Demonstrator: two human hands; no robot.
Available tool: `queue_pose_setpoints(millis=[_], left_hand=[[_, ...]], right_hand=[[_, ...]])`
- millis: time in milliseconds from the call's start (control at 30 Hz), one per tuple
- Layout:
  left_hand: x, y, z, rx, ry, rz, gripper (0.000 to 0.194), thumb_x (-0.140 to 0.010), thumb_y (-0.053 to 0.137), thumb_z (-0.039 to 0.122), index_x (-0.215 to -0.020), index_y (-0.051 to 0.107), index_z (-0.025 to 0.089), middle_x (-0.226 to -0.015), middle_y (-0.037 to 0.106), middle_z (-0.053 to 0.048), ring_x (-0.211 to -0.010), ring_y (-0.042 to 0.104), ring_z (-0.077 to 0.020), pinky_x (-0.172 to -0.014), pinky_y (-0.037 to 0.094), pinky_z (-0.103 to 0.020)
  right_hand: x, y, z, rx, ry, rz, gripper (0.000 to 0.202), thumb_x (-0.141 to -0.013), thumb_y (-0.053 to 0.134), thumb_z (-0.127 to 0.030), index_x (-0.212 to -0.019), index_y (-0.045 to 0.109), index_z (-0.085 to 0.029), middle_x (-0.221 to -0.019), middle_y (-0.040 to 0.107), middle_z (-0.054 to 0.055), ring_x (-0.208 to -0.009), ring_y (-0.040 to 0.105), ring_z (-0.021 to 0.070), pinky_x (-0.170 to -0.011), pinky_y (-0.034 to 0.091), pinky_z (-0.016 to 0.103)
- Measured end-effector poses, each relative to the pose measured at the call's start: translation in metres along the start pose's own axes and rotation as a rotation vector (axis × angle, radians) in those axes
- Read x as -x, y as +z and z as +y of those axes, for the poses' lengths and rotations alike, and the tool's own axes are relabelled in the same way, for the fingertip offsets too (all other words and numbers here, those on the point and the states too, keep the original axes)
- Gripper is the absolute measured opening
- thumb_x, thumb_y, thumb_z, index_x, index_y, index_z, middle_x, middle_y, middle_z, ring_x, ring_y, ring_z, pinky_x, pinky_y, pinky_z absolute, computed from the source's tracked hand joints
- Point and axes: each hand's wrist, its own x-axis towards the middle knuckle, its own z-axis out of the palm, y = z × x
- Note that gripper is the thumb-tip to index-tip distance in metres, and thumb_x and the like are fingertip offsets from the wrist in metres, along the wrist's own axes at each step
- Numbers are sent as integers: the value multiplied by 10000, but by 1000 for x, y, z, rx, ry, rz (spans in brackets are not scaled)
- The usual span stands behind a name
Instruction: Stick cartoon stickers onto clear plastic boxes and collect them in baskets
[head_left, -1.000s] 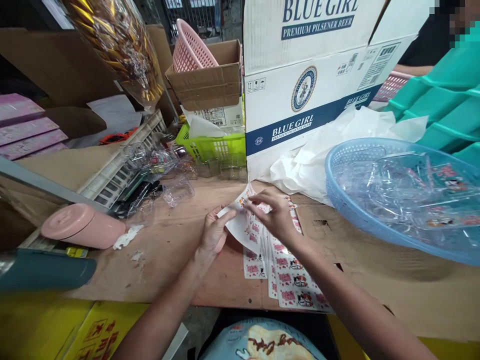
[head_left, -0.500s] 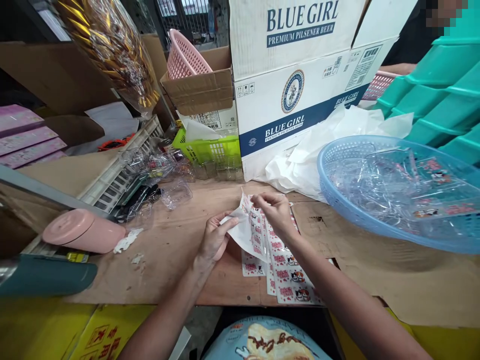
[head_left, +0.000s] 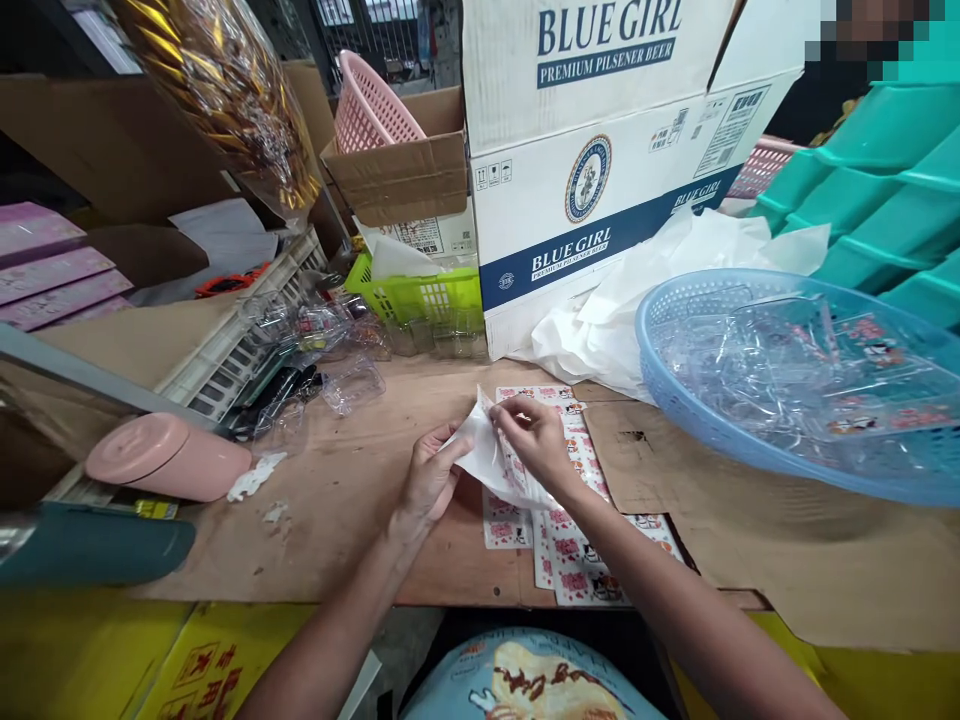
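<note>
My left hand (head_left: 429, 478) pinches the left edge of a sticker sheet (head_left: 480, 452), thumb on top. The sheet is bent, with its white back towards me, and held tilted above the table. My right hand (head_left: 534, 440) is closed at the sheet's upper right edge, thumb and forefinger together there. Whether a single loose sticker is between those fingertips is hidden. Under both hands lie several more sticker sheets (head_left: 508, 522), printed with pink lettering and cartoon cats, overlapping on the wooden table (head_left: 360, 545).
At right stands a blue plastic basket (head_left: 675, 425) of clear plastic cases, some bearing cat stickers. Behind are a white beer carton (head_left: 525, 210), white crumpled sheeting (head_left: 562, 345) and a green basket (head_left: 420, 295). A pink cup (head_left: 169, 458) lies at left. Teal bins (head_left: 862, 200) rise at back right.
My right hand has moved down and slightly left, against the sheet's edge. The sheet has tilted and bent further, showing more of its white back. My left hand stays almost in place.
</note>
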Motion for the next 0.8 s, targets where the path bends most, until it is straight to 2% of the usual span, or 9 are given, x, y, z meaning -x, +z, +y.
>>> queue_pose_setpoints(millis=[133,233,300,367,467,533,667,733,800], left_hand=[[-5,-18,2,-188,140,171,298,-633,786,264,-902,731,150,-893,710,-57,-788,650,-172,-731,522,-280],[-2,-14,9,-328,310,254,282,-718,773,351,-949,747,192,-1037,686,-82,-1010,637,-213,-877,517,-302],[1,-1,15,-284,168,62,370,-809,676,513,-889,760,162,-1020,699,-132,-1032,644,-266,-896,530,-366],[1,14,21,-56,-115,-178,473,-829,620,591,-867,760,140,-987,723,-154,-999,667,-292,-873,548,-414],[-4,28,24,233,-216,-202,312,-757,769,418,-922,755,153,-1048,740,-110,-1058,664,-253,-911,535,-360],[-5,33,20,296,-115,-98,240,-722,805,308,-909,757,165,-1076,739,-82,-1103,646,-221,-941,512,-321],[5,43,3,212,87,21,206,-766,761,366,-878,764,192,-1083,722,-72,-1100,631,-218,-956,489,-335],[10,39,1,-33,254,9,231,-797,733,385,-939,763,204,-1125,685,-83,-1107,619,-231,-974,478,-351],[9,19,10,-409,505,88,333,-801,734,363,-1099,727,217,-1208,621,-103,-1171,574,-256,-1029,443,-382]], right_hand=[[-13,-15,4,-54,69,148,372,-941,517,-482,-769,621,-169,-653,604,9,-585,544,135,-556,439,245],[-17,-23,-7,-42,44,223,310,-930,560,-465,-819,628,-184,-753,604,19,-678,546,146,-648,453,268],[-16,-26,-15,21,-60,224,235,-900,627,-427,-844,639,-199,-784,594,22,-729,541,163,-721,453,303],[-12,-31,-20,121,-226,153,182,-857,696,-391,-866,655,-213,-769,590,23,-749,536,184,-763,448,346],[-3,-40,-19,187,-333,-22,166,-792,776,-355,-853,689,-228,-736,612,27,-750,550,204,-769,459,383],[6,-41,-15,63,-188,-71,173,-777,790,-359,-866,713,-231,-786,646,35,-775,586,205,-775,488,383],[24,-27,-11,-389,269,-53,258,-791,763,-407,-968,732,-221,-949,702,59,-852,645,209,-797,537,383],[28,-24,-13,-431,347,5,231,-794,758,-410,-897,736,-205,-888,702,55,-824,640,204,-785,536,373],[26,-31,-18,-325,303,119,197,-809,746,-397,-836,723,-203,-834,676,43,-802,619,193,-766,522,348]])
